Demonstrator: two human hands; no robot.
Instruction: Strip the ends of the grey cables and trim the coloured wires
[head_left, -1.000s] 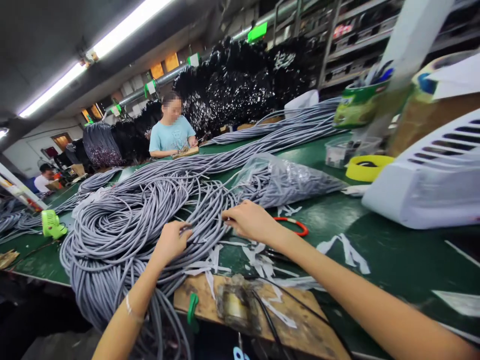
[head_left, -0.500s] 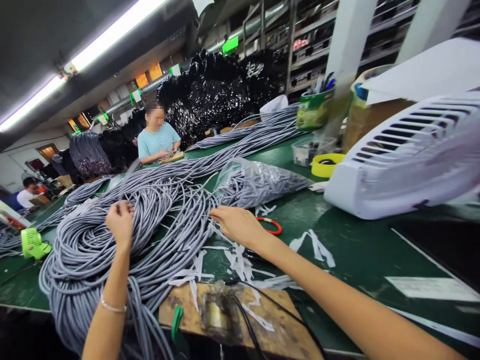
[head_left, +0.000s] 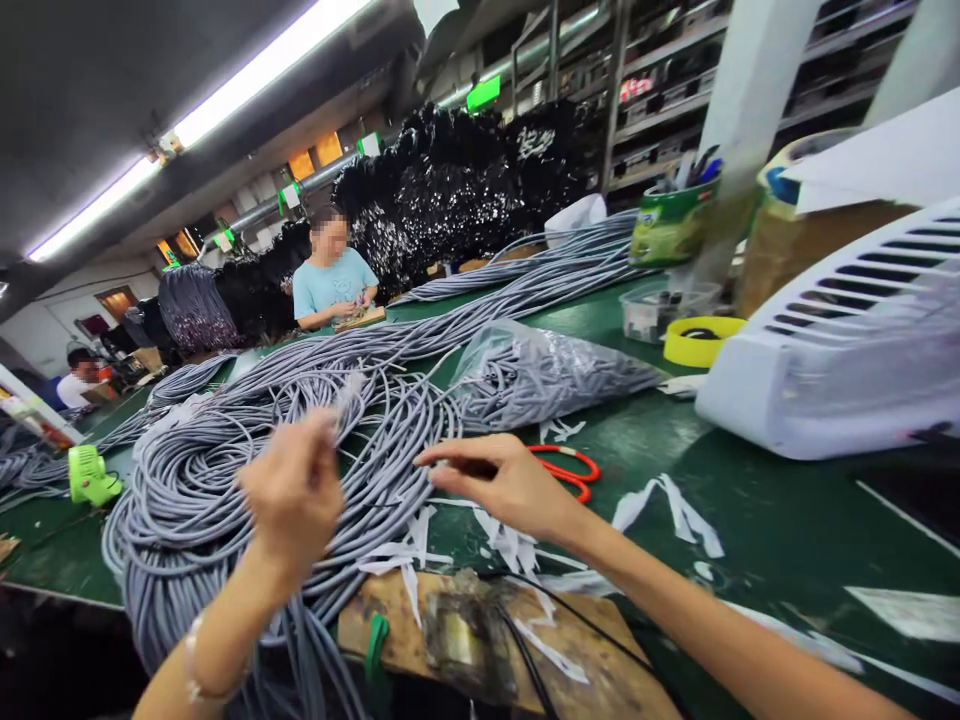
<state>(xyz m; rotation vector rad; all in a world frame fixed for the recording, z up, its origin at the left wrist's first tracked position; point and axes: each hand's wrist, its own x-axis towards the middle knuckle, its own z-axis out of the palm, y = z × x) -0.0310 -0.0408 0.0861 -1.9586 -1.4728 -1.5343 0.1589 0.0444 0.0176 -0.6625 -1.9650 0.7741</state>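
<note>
My left hand (head_left: 296, 485), blurred by motion, is closed in front of the coiled grey cables (head_left: 187, 470). A pale, translucent strip (head_left: 349, 392) sticks up from its fingers. My right hand (head_left: 506, 480) is over the right side of the cable pile. Its fingers point left, with thumb and forefinger apart and nothing visible between them. Just behind that hand lie the red handles of scissors (head_left: 581, 468), partly hidden by it. A clear plastic bag (head_left: 547, 375) full of short grey cable pieces lies beyond the right hand.
White strips (head_left: 679, 520) are scattered on the green table (head_left: 780, 540). A wooden board (head_left: 592, 650) with a metal device (head_left: 465, 640) is at the front edge. A white fan (head_left: 825, 360), yellow tape roll (head_left: 701, 342) and small green fan (head_left: 91, 475) stand around. A co-worker (head_left: 334, 270) sits opposite.
My left hand has moved right and nearer to me, with the pale strip. My right hand's fingers have spread from a pinch. The view has shifted slightly left.
</note>
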